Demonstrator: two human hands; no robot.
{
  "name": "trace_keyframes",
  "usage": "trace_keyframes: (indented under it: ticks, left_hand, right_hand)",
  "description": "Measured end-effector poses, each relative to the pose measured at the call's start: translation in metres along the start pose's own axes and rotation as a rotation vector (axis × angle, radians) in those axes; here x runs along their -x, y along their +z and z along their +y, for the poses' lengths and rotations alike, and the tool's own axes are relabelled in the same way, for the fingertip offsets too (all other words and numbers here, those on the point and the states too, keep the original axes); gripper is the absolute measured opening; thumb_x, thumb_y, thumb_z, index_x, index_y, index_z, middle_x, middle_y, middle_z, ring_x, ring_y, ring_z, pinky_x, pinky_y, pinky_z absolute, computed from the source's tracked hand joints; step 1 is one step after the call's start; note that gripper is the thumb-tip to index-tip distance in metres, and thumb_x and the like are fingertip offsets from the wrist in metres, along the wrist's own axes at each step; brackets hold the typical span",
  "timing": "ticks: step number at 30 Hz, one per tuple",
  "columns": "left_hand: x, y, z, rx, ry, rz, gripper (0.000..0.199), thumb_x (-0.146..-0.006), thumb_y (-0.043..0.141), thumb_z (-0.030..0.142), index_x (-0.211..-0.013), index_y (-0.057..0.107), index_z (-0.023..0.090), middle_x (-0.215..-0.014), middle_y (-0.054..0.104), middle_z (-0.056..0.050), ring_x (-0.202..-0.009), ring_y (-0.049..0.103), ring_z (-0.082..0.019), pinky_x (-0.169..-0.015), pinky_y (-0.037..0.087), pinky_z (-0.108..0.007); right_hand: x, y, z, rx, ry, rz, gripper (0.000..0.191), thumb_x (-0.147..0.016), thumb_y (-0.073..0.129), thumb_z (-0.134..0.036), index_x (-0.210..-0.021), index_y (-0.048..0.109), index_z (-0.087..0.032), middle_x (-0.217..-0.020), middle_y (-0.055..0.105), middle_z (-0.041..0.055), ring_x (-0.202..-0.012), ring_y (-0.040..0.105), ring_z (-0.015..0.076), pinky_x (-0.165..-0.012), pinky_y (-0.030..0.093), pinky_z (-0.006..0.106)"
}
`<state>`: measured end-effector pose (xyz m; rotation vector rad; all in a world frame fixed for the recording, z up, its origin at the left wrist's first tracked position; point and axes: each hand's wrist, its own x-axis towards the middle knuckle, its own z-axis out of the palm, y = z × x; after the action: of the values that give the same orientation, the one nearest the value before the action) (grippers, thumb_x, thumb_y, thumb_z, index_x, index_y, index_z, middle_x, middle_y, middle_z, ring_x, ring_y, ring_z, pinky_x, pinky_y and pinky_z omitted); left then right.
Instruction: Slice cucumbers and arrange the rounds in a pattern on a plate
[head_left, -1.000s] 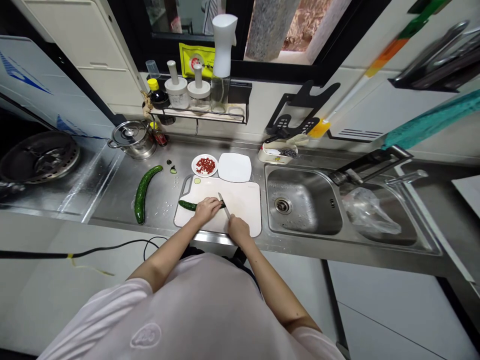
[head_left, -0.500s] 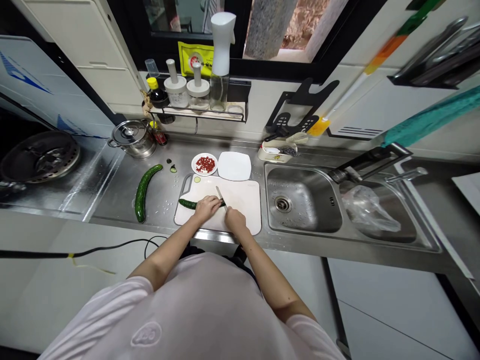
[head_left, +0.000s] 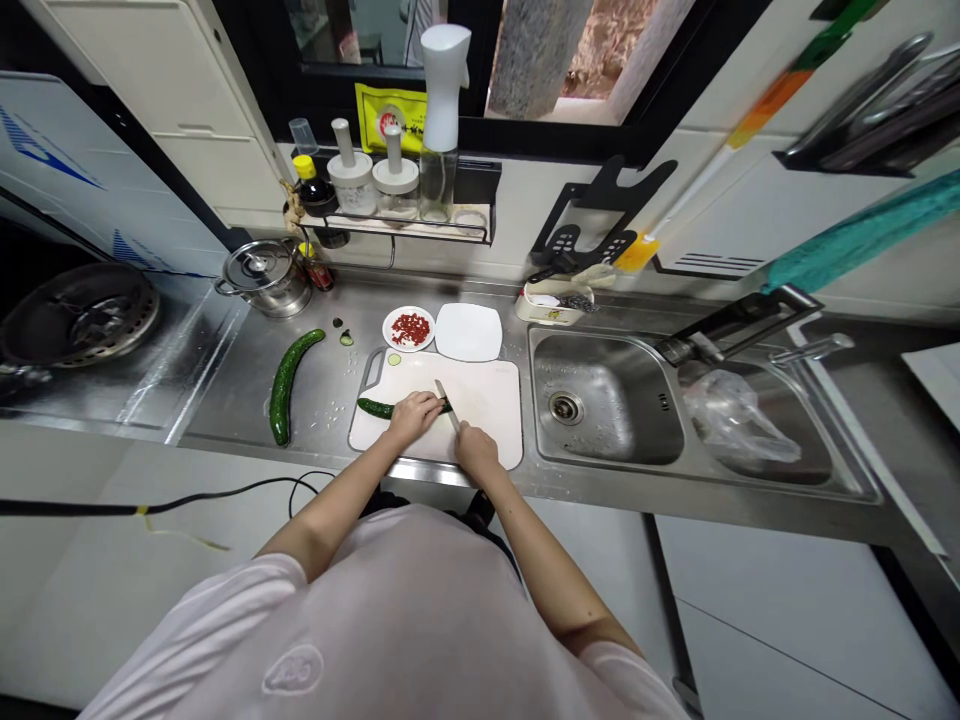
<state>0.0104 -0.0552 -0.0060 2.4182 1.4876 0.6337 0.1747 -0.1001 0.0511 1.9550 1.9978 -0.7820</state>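
Observation:
My left hand (head_left: 415, 418) presses on a dark green cucumber (head_left: 382, 407) lying on a white cutting board (head_left: 484, 400), its fingers curled over the end near the blade. My right hand (head_left: 476, 450) is closed on the handle of a kitchen knife (head_left: 448, 405), whose blade rests at the cucumber's cut end. One thin cucumber slice (head_left: 394, 359) lies near the board's far edge. A whole cucumber (head_left: 281, 385) lies on the steel counter (head_left: 225, 400) to the left, beyond my left hand's reach of the board.
A plate of chopped red chili (head_left: 409, 329) and a white square plate (head_left: 469, 332) stand behind the board. A steel pot (head_left: 264, 280) sits at the back left. A double steel sink (head_left: 600, 400) lies to the right, with a plastic bag (head_left: 739, 420) in its right basin.
My right hand and the knife moved slightly forward and then back toward me. The cucumber stays under my left hand.

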Motion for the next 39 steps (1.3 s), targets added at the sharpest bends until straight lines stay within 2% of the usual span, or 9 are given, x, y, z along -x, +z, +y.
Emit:
trace_keyframes:
  ticks: [10,18,25,39]
  left_hand:
    - [0.0,0.0,-0.001,0.015,0.008,0.002,0.026,-0.093,0.044,0.036,-0.104,0.066,0.028,-0.099,0.064,-0.003,-0.092,0.055,-0.014,-0.075,0.044,-0.026]
    - [0.0,-0.002,-0.001,0.002,0.003,-0.015,0.027,-0.093,0.043,0.036,-0.104,0.066,0.028,-0.1,0.064,-0.003,-0.093,0.055,-0.015,-0.075,0.044,-0.026]
    - [0.0,-0.002,0.0,0.01,-0.005,-0.021,0.028,-0.093,0.042,0.036,-0.105,0.066,0.028,-0.1,0.064,-0.003,-0.094,0.055,-0.015,-0.077,0.044,-0.026]
    - [-0.001,-0.003,0.001,0.03,-0.02,-0.024,0.027,-0.092,0.044,0.035,-0.105,0.067,0.027,-0.101,0.064,-0.004,-0.093,0.056,-0.015,-0.077,0.044,-0.026]
  right_hand:
    - [-0.02,-0.005,-0.011,-0.02,-0.033,0.059,0.027,-0.092,0.032,-0.014,-0.109,0.053,-0.013,-0.1,0.066,0.0152,-0.097,0.063,0.0216,-0.077,0.045,0.029]
    - [-0.009,0.004,-0.002,-0.005,-0.017,0.053,0.026,-0.091,0.032,-0.014,-0.106,0.054,-0.013,-0.098,0.066,0.0163,-0.095,0.064,0.0232,-0.076,0.045,0.031]
    - [0.002,0.005,0.004,-0.009,-0.011,0.004,0.025,-0.092,0.033,-0.016,-0.107,0.053,-0.013,-0.098,0.066,0.0162,-0.095,0.064,0.0241,-0.076,0.045,0.031]
    - [0.015,0.011,0.011,-0.004,-0.001,-0.001,0.025,-0.09,0.035,-0.016,-0.107,0.053,-0.013,-0.096,0.066,0.0158,-0.093,0.064,0.0241,-0.074,0.044,0.031]
